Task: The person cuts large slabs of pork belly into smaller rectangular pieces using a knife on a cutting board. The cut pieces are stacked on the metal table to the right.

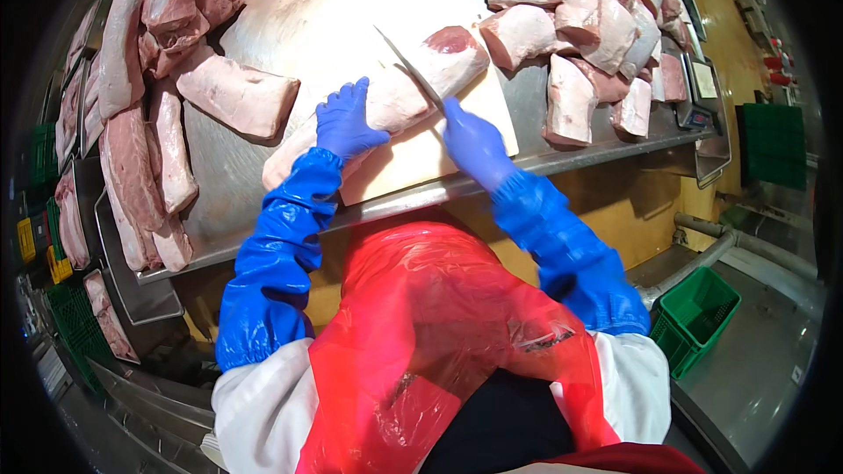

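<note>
Curling around a knife (421, 81), the right hand (476, 144) is holding it across the meat (399, 98); the left hand (349, 123), fingers partly spread, is resting thereon.

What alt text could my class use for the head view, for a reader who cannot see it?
A gloved right hand holds a knife over a long piece of meat, while the gloved left hand rests on it. The meat lies across a pale board on a metal table, with long slabs to the left and shorter blocks to the right.

Knife (413, 73) aslant across pale meat (395, 102)
</note>
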### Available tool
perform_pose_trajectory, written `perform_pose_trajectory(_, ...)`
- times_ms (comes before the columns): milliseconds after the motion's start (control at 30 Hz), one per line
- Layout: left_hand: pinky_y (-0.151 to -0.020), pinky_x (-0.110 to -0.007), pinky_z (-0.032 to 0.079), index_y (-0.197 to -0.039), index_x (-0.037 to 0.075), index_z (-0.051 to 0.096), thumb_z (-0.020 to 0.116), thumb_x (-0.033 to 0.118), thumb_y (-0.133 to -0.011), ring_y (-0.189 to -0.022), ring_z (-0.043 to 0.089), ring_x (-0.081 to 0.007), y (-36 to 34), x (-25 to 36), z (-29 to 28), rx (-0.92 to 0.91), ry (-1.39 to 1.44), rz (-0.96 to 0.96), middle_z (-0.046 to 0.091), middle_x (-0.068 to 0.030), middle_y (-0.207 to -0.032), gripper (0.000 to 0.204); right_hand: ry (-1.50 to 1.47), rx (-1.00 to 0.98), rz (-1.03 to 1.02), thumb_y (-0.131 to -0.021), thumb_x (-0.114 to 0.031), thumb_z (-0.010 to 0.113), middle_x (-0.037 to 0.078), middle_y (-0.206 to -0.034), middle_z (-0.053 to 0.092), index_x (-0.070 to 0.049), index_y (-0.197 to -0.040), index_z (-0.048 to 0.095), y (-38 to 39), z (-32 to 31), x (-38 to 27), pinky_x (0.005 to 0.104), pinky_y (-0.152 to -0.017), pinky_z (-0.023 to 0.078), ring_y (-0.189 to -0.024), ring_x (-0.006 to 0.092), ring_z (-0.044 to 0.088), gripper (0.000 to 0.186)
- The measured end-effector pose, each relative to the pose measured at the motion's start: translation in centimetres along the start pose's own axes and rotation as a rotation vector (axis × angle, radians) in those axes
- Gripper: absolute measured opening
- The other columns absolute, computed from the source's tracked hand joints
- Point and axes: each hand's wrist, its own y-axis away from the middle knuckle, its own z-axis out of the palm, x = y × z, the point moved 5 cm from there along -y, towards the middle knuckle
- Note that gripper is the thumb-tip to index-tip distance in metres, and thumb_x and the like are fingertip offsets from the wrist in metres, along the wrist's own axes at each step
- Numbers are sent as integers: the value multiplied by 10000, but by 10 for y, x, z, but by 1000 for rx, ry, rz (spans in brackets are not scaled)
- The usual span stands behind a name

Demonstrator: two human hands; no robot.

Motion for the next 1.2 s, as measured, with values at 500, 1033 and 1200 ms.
perform_pose_trajectory(500,-920,-493,425,-1418,69,443,789,460,-598,-1081,560,-356,4,-6,-4,101,-7,-18,560,-176,-1217,972,91,-271,7,-946,-210,500,226,-857,666,-67,-1152,493,-2,37,49,550,-725,496,-822,437,644,251)
perform_pose_trajectory(1033,-740,-321,556,-1322,82,533,685,112,-683,-875,640,-191,-157,116,73,-842,993,125,666,-102,-994,657,-1426,314,559,-997,-193,562,147,-1076,617,78,-1339,413,87,8,150,305,-632,551,-919,198,640,461)
perform_pose_trajectory(1200,-676,-295,525,-1446,130,366,638,83,-706,-983,581,-136,-90,179,103,-552,1579,-206,551,-28,-1186,790,-1166,320,298,-972,-213,609,93,-1099,628,79,-1274,512,29,-41,180,309,-851,492,-969,152,562,432)
